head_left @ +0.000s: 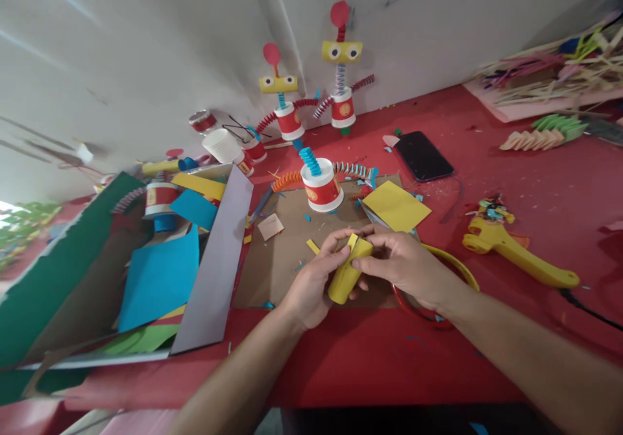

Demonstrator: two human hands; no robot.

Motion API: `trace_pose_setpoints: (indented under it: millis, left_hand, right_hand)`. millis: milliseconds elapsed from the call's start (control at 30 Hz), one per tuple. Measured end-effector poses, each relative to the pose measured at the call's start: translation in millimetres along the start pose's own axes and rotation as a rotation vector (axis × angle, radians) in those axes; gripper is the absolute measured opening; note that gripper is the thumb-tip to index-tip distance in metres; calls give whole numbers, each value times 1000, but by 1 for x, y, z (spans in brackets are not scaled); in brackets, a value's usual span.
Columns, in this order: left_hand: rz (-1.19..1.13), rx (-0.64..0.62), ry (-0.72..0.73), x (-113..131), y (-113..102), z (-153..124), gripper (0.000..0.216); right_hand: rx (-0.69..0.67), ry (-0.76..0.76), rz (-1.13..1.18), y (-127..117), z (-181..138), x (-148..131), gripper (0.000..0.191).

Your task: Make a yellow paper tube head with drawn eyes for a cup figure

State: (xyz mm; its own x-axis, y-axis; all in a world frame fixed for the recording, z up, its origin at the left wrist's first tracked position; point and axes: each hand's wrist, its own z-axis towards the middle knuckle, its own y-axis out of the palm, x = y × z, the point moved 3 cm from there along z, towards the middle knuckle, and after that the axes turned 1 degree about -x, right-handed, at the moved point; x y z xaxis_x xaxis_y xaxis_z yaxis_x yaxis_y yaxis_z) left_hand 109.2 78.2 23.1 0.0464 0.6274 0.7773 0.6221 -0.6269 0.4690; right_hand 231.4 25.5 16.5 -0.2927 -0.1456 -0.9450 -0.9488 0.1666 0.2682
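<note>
Between my two hands is a rolled tube of yellow paper [344,280], tilted over the cardboard sheet. My left hand [314,285] wraps its left side, thumb pressed near the upper end. My right hand [396,260] pinches the upper right part with thumb and fingers. Just beyond stands an upturned red and white paper cup [322,188] with a blue folded spring [310,161] on top. An orange folded arm [287,180] and a pale blue-and-brown one [355,171] stick out from its sides. A yellow paper sheet [396,206] lies right of the cup.
Two cup figures [289,122] [343,108] stand against the wall. On the left, an open box [214,260] holds coloured paper. To the right are a phone [423,156], a yellow glue gun [520,253] with a cord, and a yellow-red ring [467,273]. Cardboard [272,273] lies underneath.
</note>
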Motion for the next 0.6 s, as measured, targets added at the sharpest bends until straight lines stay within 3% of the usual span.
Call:
trace_pose_setpoints:
  millis: [300, 600]
  left_hand:
    - [23, 19, 9, -2, 0, 1, 28]
    - [56, 17, 20, -2, 0, 3, 28]
  right_hand:
    - [-1, 54, 47, 1, 1, 3, 12]
    - [25, 30, -87, -5, 2, 1, 8]
